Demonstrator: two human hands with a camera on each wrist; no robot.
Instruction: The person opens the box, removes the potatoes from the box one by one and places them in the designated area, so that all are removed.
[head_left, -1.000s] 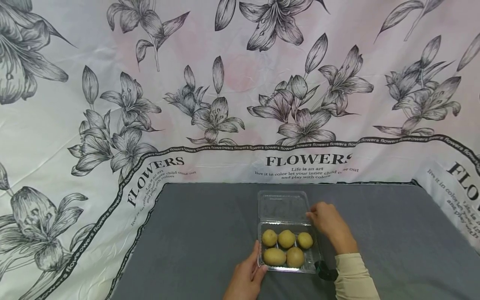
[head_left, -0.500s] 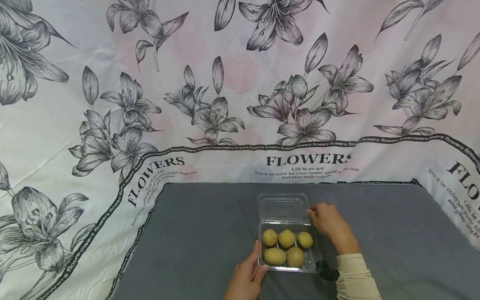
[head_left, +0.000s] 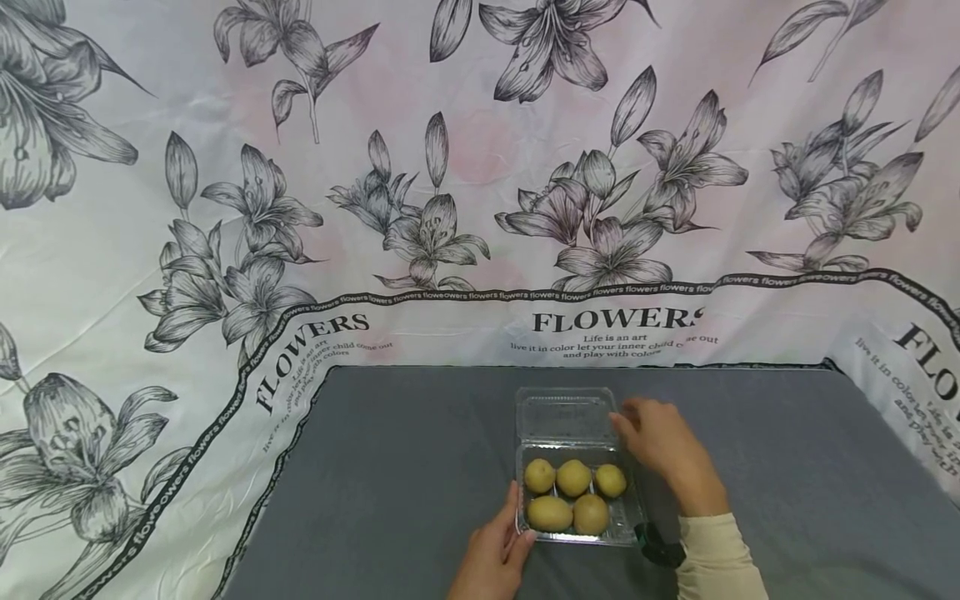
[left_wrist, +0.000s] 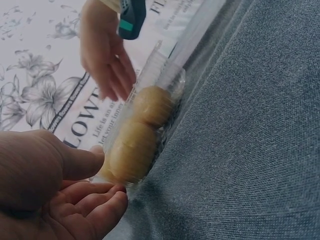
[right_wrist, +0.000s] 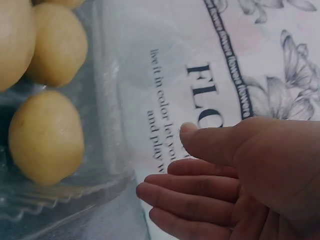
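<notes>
A clear plastic clamshell container (head_left: 630,533) sits on the grey cloth with its lid (head_left: 566,417) folded back. Several smooth yellow-brown potatoes (head_left: 573,477) lie in its base in two rows, with a bare spot at the front right. My left hand (head_left: 491,550) grips the front left corner, thumb at the front rim and fingers along the left side. Beside the lid's right edge, my right hand (head_left: 667,450) holds nothing. In the right wrist view its fingers (right_wrist: 195,202) are extended, apart from the container wall.
Grey cloth (head_left: 405,467) covers the table around the container. A white flower-printed sheet (head_left: 450,325) rises along the back and sides. On my right wrist is a dark strapped device (head_left: 660,546).
The lid has tipped slightly lower at the back. My right fingers have let go of its edge and spread, and that hand has shifted a little right. My left hand stays put.
</notes>
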